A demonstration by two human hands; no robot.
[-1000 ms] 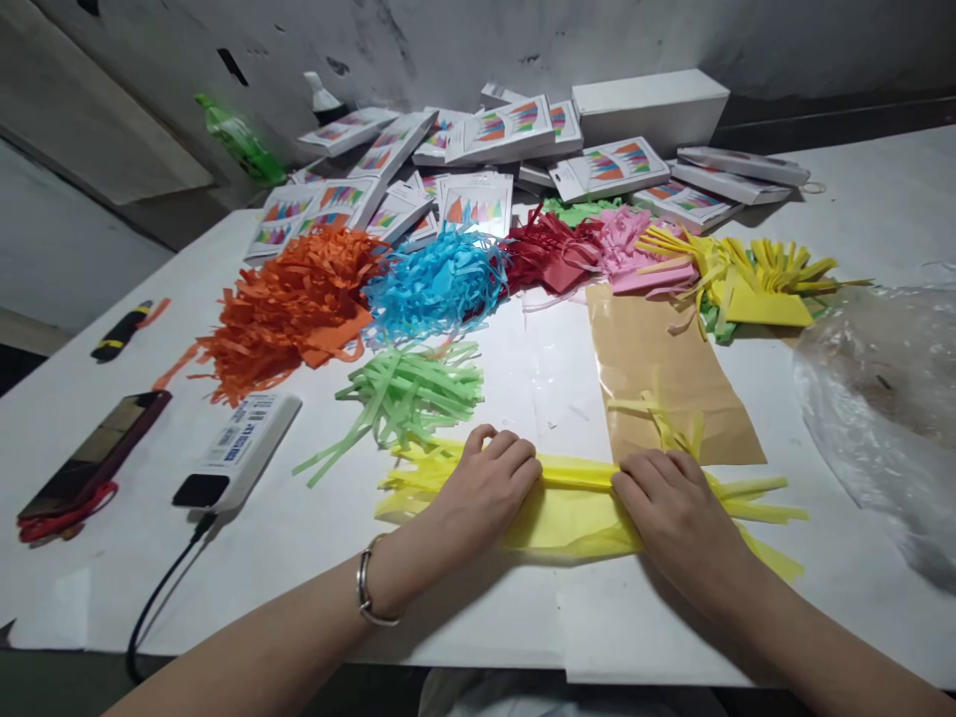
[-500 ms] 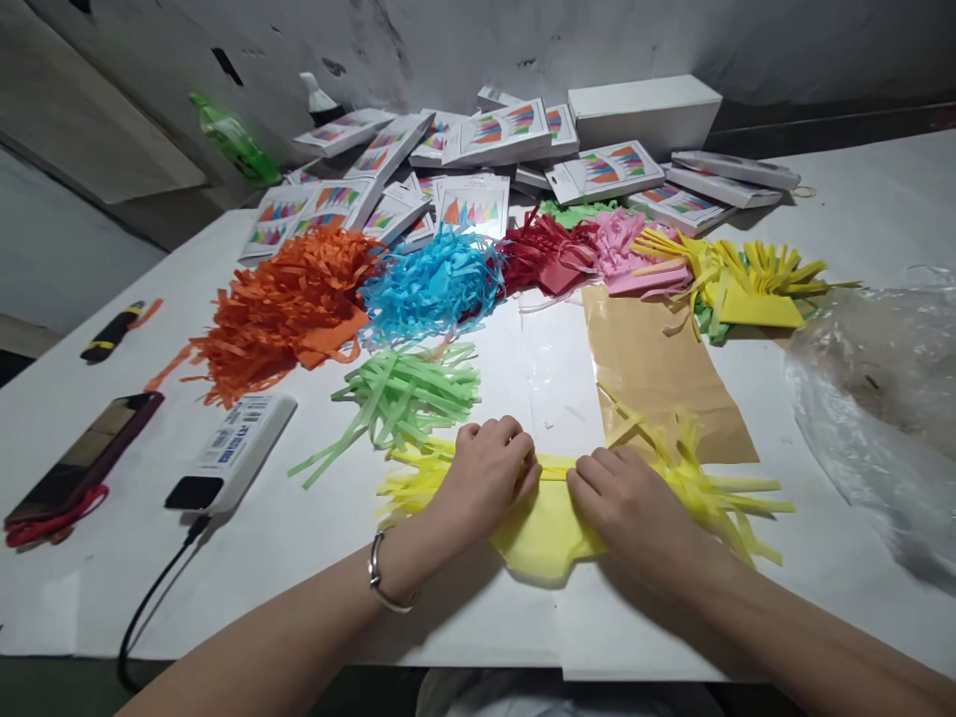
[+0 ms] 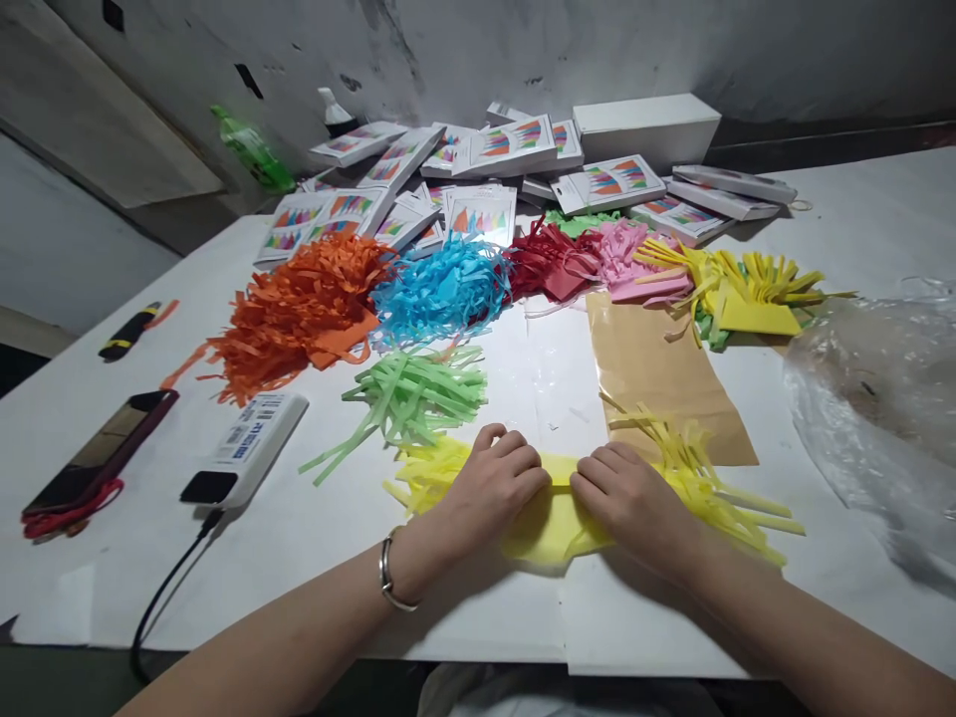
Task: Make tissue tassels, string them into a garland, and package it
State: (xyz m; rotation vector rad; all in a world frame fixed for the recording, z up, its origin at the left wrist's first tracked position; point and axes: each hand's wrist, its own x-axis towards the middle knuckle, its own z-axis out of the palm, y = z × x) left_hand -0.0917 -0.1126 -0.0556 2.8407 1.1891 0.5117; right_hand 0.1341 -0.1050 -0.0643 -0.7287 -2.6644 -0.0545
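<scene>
A yellow fringed tissue paper piece (image 3: 549, 518) lies on the white table (image 3: 463, 617) near its front edge. My left hand (image 3: 493, 483) and my right hand (image 3: 634, 498) both press down on its bunched middle, knuckles almost touching. Cut yellow strips (image 3: 709, 483) fan out to the right of my right hand, and more stick out to the left of my left hand. A green fringed bundle (image 3: 407, 393) lies just beyond my left hand.
Orange (image 3: 299, 304), blue (image 3: 440, 289), red (image 3: 549, 259), pink (image 3: 627, 259) and yellow (image 3: 747, 294) fringe piles form an arc behind. A brown paper sheet (image 3: 657, 373), white printed packets (image 3: 478, 164), a clear plastic bag (image 3: 881, 388), a phone (image 3: 101, 453) and a power bank (image 3: 243, 448) lie around.
My hands have slid together along the yellow paper, from wide apart to nearly touching. The paper has gathered into a bunch, and its right fringe has sprung upward.
</scene>
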